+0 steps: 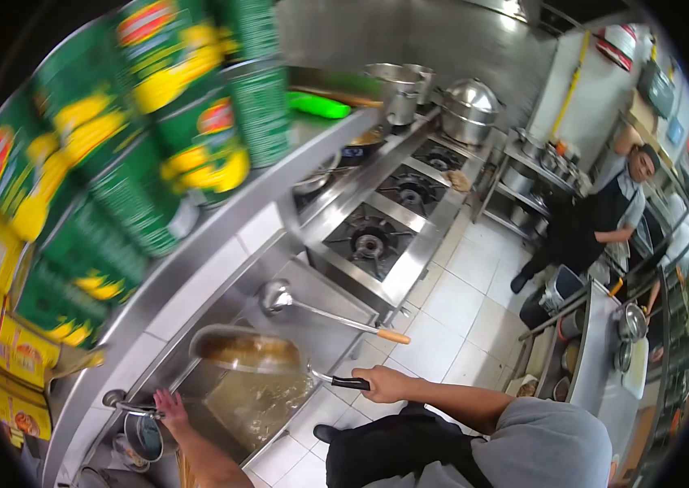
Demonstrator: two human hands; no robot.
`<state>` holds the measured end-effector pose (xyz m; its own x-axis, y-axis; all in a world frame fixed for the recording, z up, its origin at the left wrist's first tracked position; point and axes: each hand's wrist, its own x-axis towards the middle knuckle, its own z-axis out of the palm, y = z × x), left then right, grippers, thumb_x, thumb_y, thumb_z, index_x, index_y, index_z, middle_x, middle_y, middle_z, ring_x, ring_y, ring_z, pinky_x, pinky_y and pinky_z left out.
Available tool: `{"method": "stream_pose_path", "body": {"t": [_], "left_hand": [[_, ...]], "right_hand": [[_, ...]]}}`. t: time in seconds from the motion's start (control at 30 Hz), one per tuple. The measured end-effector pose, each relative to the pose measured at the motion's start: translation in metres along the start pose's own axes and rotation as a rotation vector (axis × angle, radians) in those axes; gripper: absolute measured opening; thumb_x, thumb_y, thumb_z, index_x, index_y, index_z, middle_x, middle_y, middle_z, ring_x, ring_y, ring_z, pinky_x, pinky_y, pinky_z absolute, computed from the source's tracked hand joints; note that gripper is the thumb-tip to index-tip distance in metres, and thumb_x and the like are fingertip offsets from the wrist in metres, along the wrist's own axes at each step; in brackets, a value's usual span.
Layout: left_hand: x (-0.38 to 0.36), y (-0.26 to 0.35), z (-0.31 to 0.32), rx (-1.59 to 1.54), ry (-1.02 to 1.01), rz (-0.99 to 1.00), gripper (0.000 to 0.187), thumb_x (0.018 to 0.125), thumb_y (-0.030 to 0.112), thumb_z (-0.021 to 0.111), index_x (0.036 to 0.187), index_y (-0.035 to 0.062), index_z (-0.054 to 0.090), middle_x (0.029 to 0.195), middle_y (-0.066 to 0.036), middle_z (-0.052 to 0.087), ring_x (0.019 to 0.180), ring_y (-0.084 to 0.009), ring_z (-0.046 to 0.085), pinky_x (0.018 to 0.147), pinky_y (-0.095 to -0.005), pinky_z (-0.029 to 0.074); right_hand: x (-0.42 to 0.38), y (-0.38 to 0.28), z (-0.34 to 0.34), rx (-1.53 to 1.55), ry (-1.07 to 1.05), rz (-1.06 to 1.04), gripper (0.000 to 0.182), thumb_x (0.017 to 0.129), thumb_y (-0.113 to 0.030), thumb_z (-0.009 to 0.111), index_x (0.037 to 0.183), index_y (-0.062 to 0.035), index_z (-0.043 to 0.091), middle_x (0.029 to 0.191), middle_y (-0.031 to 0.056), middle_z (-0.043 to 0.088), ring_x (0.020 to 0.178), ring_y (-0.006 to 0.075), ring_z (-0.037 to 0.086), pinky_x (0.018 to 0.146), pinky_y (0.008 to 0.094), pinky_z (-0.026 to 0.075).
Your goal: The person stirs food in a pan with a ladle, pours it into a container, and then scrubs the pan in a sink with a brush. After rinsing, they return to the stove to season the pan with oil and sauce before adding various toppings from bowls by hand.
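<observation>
My right hand is closed around the black handle of a frying pan. The pan is tilted over the sink, which holds cloudy water, and its brownish inside is blurred by motion. My left hand is at the wall faucet, its fingers stretched out against or beside the metal spout; firm contact is hard to make out. A ladle with a wooden handle end lies on the steel ledge beyond the pan.
Large green cans and yellow boxes fill the left shelf. Beyond the sink stands a gas stove with several burners, and a steamer pot. A person in an apron stands at the right near a steel counter.
</observation>
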<state>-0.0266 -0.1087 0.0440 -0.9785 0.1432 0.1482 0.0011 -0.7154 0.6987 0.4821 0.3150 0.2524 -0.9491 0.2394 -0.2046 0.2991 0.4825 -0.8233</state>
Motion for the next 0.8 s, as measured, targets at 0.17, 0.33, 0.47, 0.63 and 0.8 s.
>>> {"method": "stream_pose_path", "body": {"t": [0.17,0.33,0.47,0.63,0.8], "left_hand": [[-0.106,-0.029,0.115,1.858,0.142,-0.150,0.021,0.089,0.023,0.056,0.102,0.0112,0.069,0.106,-0.009,0.070,0.107,-0.0294,0.062,0.085,-0.0460,0.050],[-0.248,-0.116,0.232,2.155,-0.109,0.141,0.019,0.081,0.014,0.062,0.096,0.0079,0.072,0.094,-0.017,0.071,0.088,-0.0345,0.067,0.076,-0.0501,0.052],[-0.323,-0.212,0.280,1.665,-0.386,0.193,0.024,0.087,0.011,0.061,0.108,0.0009,0.068,0.088,-0.017,0.068,0.079,-0.0328,0.065,0.075,-0.0434,0.052],[-0.356,-0.284,0.378,1.464,-0.361,-0.216,0.054,0.088,0.022,0.070,0.133,-0.0019,0.050,0.086,-0.015,0.066,0.078,-0.0248,0.064,0.072,-0.0378,0.052],[-0.350,-0.365,0.390,1.485,-0.270,-0.234,0.092,0.082,0.040,0.075,0.145,-0.0088,0.029,0.110,-0.030,0.065,0.106,-0.0393,0.064,0.091,-0.0442,0.049]], "right_hand": [[-0.079,0.072,-0.059,0.446,0.015,0.066,0.016,0.087,-0.008,0.061,0.092,-0.0080,0.047,0.058,0.0010,0.041,0.051,0.0142,0.049,0.049,0.0336,0.040],[-0.165,0.141,-0.131,1.182,-0.025,0.288,0.018,0.095,-0.007,0.060,0.101,-0.0107,0.044,0.056,-0.0032,0.040,0.042,0.0077,0.038,0.040,0.0261,0.034],[-0.189,0.199,-0.180,1.489,0.117,0.368,0.027,0.090,-0.005,0.063,0.090,-0.0157,0.038,0.055,-0.0042,0.036,0.042,0.0062,0.035,0.039,0.0259,0.030],[-0.188,0.265,-0.230,1.613,0.220,0.358,0.023,0.092,-0.005,0.063,0.091,-0.0157,0.043,0.055,-0.0048,0.034,0.041,0.0069,0.036,0.038,0.0256,0.029],[-0.175,0.307,-0.296,1.717,0.288,0.268,0.020,0.092,-0.004,0.061,0.091,-0.0152,0.045,0.055,-0.0056,0.034,0.040,0.0051,0.033,0.036,0.0237,0.026]]}}
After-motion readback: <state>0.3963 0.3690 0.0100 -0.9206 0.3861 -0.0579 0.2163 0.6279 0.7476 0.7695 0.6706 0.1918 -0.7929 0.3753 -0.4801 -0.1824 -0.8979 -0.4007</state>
